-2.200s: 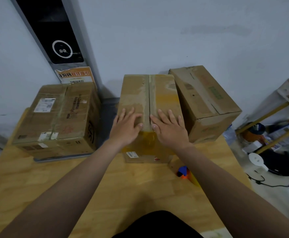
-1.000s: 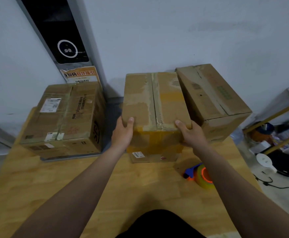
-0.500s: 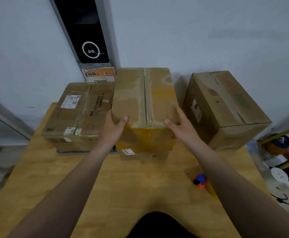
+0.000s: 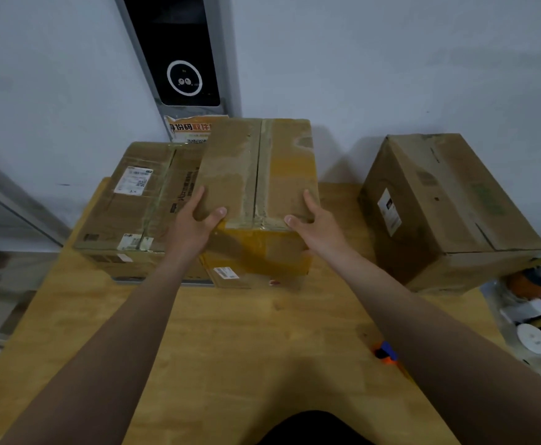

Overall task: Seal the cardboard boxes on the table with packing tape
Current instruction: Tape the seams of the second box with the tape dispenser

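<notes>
A taped middle cardboard box [image 4: 256,175] stands on the wooden table [image 4: 230,342]. My left hand [image 4: 195,220] grips its near left corner, thumb on top. My right hand [image 4: 314,223] grips the near right corner the same way. A clear strip of tape runs down the box's top seam. The middle box presses against the left cardboard box [image 4: 137,200]. The right cardboard box [image 4: 448,207] stands apart at the table's right edge. A blue and orange tape dispenser [image 4: 386,353] lies on the table, mostly hidden behind my right forearm.
A grey wall with a black panel [image 4: 179,49] rises behind the boxes. An orange printed sign [image 4: 188,128] sits behind the left box. Clutter, a shelf and a white round object [image 4: 534,343] lie on the floor at right.
My hands went from lying flat on the middle box's top to gripping its near corners. The box slid left, away from the right box, up against the left box.
</notes>
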Motion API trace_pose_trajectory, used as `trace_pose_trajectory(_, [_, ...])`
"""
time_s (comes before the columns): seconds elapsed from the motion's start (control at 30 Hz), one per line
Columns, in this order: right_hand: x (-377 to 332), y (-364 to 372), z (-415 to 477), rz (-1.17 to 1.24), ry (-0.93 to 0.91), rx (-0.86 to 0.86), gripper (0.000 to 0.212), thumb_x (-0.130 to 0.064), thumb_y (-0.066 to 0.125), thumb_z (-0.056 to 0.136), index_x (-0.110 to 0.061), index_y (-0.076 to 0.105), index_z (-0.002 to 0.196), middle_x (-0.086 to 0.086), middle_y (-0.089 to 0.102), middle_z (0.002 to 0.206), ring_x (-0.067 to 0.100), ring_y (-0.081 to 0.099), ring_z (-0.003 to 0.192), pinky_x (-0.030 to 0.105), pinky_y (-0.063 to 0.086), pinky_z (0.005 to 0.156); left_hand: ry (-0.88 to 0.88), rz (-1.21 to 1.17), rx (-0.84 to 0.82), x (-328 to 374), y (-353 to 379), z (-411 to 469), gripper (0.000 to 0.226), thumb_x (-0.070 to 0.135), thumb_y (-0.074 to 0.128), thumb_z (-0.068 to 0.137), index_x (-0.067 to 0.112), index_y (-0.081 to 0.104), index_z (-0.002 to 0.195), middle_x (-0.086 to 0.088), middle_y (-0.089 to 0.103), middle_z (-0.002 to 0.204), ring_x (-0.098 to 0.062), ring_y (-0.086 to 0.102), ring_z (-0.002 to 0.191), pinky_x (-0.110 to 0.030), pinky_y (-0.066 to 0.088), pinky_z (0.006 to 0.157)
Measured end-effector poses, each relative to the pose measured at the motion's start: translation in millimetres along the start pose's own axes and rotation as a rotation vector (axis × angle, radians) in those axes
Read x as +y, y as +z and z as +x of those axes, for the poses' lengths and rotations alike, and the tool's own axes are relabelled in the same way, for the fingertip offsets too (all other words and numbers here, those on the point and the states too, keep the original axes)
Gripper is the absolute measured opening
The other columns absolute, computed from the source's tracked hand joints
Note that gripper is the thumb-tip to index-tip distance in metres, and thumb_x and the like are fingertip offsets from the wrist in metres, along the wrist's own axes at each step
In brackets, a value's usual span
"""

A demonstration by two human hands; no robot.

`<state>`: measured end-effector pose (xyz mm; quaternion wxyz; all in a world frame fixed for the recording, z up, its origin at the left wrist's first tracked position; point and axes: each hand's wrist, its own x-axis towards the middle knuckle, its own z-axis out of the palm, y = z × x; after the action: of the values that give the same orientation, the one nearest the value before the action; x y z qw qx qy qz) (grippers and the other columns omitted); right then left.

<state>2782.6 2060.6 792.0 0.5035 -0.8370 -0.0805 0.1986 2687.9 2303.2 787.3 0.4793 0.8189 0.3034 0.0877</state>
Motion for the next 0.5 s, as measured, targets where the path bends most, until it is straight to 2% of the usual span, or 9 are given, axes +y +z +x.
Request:
trace_pose_trajectory(0.07, [-4, 4, 7, 0.003, 0.007, -0.013, 0.083, -0.043, 0.068, 0.093, -0.043, 0.017, 0.158, -0.012, 0.045, 0.147, 0.022, 0.062, 0.110, 0.050, 0.060, 0.089, 0.001, -0.014, 0.009, -4, -4, 9, 0.077, 0.063, 0.069, 0.086, 0.054, 0.031, 0.152, 0.004, 0.045, 0.155, -0.028, 0.054, 0.129, -0.057, 0.056, 0.094])
trace_pose_trajectory(0.2, [-16, 13, 18, -0.011, 0.011, -0.031, 0.085, -0.054, 0.069, 0.087, -0.051, 0.016, 0.154, -0.005, 0.038, 0.156, 0.028, 0.049, 0.135, 0.054, 0.055, 0.097, 0.000, -0.054, 0.023, -6, -10, 23, 0.076, 0.058, 0.071, 0.088, 0.051, 0.034, 0.153, 0.004, 0.045, 0.154, -0.027, 0.053, 0.130, -0.058, 0.055, 0.094])
trace_pose_trajectory(0.27, [-18, 14, 24, -0.035, 0.012, -0.038, 0.093, -0.068, 0.068, 0.074, -0.056, 0.016, 0.151, 0.001, 0.034, 0.159, 0.029, 0.046, 0.137, 0.054, 0.056, 0.094, -0.004, -0.064, 0.027, -4, -12, 28, 0.076, 0.058, 0.072, 0.087, 0.050, 0.036, 0.153, 0.005, 0.046, 0.154, -0.026, 0.053, 0.130, -0.058, 0.055, 0.094])
trace_pose_trajectory(0.3, [-18, 14, 28, -0.040, 0.012, -0.041, 0.095, -0.069, 0.068, 0.073, -0.056, 0.016, 0.151, 0.002, 0.034, 0.159, 0.029, 0.049, 0.134, 0.052, 0.059, 0.088, 0.003, -0.063, 0.030, -4, -12, 30, 0.076, 0.059, 0.072, 0.086, 0.050, 0.036, 0.152, 0.005, 0.047, 0.153, -0.025, 0.053, 0.130, -0.057, 0.055, 0.095])
trace_pose_trajectory(0.4, [-23, 11, 28, -0.052, -0.005, -0.041, 0.088, -0.051, 0.072, 0.087, -0.047, 0.017, 0.156, 0.000, 0.036, 0.158, 0.026, 0.056, 0.125, 0.045, 0.064, 0.074, 0.019, -0.019, 0.047, 0, -13, 30, 0.074, 0.055, 0.070, 0.089, 0.044, 0.037, 0.155, 0.003, 0.048, 0.154, -0.023, 0.051, 0.133, -0.049, 0.051, 0.103])
trace_pose_trajectory(0.43, [-24, 10, 28, -0.067, -0.013, -0.041, 0.087, -0.048, 0.071, 0.090, -0.044, 0.017, 0.158, -0.002, 0.037, 0.158, 0.025, 0.058, 0.122, 0.044, 0.064, 0.074, 0.022, 0.023, 0.044, 1, -12, 30, 0.074, 0.057, 0.068, 0.091, 0.043, 0.035, 0.155, 0.002, 0.048, 0.154, -0.024, 0.051, 0.134, -0.047, 0.050, 0.105])
trace_pose_trajectory(0.5, [-29, 6, 25, -0.146, -0.030, -0.050, 0.085, -0.049, 0.068, 0.092, -0.039, 0.017, 0.159, -0.003, 0.037, 0.157, 0.024, 0.058, 0.117, 0.044, 0.063, 0.080, 0.015, 0.158, 0.035, 2, -13, 30, 0.076, 0.074, 0.058, 0.086, 0.048, 0.032, 0.153, 0.000, 0.049, 0.153, -0.028, 0.052, 0.133, -0.052, 0.049, 0.103])
